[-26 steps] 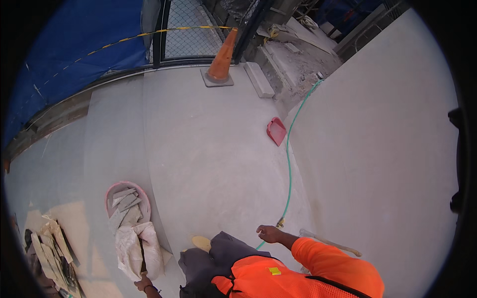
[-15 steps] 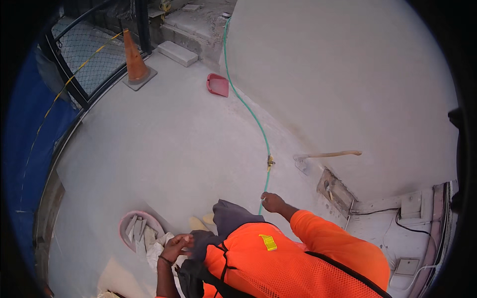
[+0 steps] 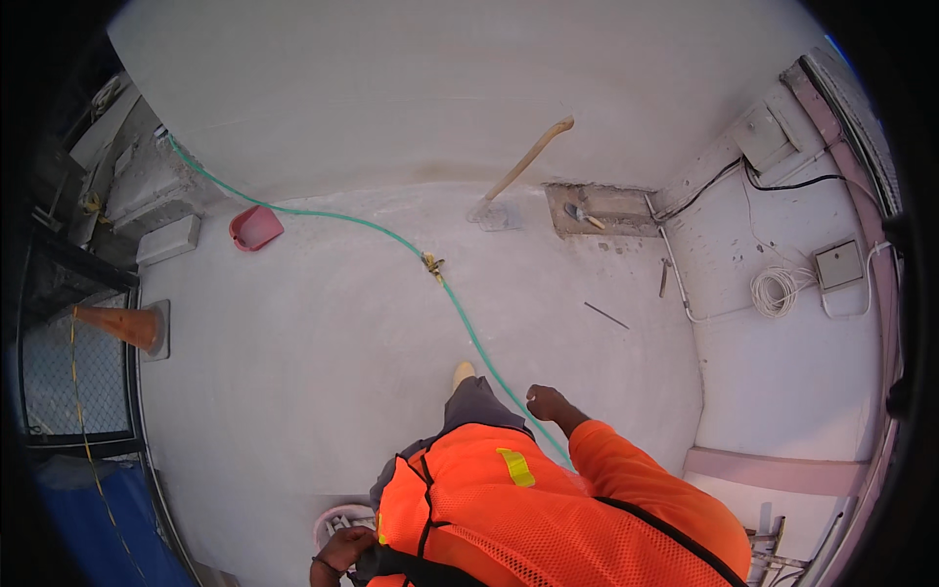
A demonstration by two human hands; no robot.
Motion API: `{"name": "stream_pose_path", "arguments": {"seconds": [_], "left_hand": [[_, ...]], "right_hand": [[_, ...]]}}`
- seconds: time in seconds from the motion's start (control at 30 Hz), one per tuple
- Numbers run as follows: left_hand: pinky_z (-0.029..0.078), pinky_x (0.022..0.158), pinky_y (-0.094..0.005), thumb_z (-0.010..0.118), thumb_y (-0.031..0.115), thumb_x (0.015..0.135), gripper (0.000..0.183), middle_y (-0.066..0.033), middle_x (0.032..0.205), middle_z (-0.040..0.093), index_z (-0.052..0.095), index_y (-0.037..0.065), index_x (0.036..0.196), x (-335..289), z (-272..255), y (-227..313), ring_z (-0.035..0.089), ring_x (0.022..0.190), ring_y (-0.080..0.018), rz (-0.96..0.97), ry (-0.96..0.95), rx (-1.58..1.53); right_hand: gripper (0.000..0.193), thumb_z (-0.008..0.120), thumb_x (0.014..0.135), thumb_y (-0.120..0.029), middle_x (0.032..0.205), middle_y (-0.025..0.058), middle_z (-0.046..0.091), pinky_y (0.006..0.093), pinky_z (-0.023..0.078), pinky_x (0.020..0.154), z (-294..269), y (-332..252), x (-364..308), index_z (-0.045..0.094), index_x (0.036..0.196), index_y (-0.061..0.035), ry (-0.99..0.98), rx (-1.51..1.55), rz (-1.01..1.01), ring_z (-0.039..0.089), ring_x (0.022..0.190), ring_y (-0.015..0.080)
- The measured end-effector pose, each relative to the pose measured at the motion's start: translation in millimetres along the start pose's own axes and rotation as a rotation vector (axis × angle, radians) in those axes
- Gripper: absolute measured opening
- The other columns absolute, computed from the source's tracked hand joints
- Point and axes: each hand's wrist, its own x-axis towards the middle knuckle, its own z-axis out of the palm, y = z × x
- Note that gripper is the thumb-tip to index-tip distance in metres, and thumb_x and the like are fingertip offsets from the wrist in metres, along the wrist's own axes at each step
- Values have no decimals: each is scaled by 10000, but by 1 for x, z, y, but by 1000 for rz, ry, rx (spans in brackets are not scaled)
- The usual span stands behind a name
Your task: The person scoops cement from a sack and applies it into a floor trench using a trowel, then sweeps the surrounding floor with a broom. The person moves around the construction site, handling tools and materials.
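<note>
My right hand [image 3: 553,405] hangs by my orange sleeve with its fingers curled closed. A small whitish spot shows at the fingertips, too small to name. A green hose [image 3: 477,338] runs over the floor just left of that hand and passes under my arm. My left hand [image 3: 344,549] is low by my left side, fingers bent inward, a dark band on its wrist. What it holds, if anything, is hidden. Right behind it stands a pink tub [image 3: 328,519] with pale pieces inside, partly covered by my hand and vest.
A wooden-handled tool [image 3: 528,161] leans against the wall. A trowel [image 3: 584,215] lies in a rough recess [image 3: 626,223]. Farther left are a red dustpan [image 3: 256,228], a pale block [image 3: 168,241] and an orange cone [image 3: 122,327]. A coiled white cable [image 3: 775,292] hangs right.
My view has turned right: the cone, dustpan and hose now sit farther left, and the recess and right wall show more. The tub has slid toward the lower edge. Both hands stay curled.
</note>
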Motion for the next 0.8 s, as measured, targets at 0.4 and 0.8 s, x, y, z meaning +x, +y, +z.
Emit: {"name": "stream_pose_path", "arguments": {"seconds": [0.4,0.8], "left_hand": [[534,693,-281,698,290,1013,314,-33,873,693,713,8,1149,146,34,240,646,765,-106,-189,110,99],[505,552,-271,714,333,1002,453,-66,821,671,684,-39,1259,267,-67,450,619,649,-102,-276,88,173]], "right_hand": [[365,558,930,-210,1278,206,710,500,531,1019,-154,28,127,655,1251,-64,129,261,117,665,1220,392],[439,572,920,-156,1373,236,597,541,522,1026,-304,-60,258,605,1345,-49,291,470,104,603,1276,428]]}}
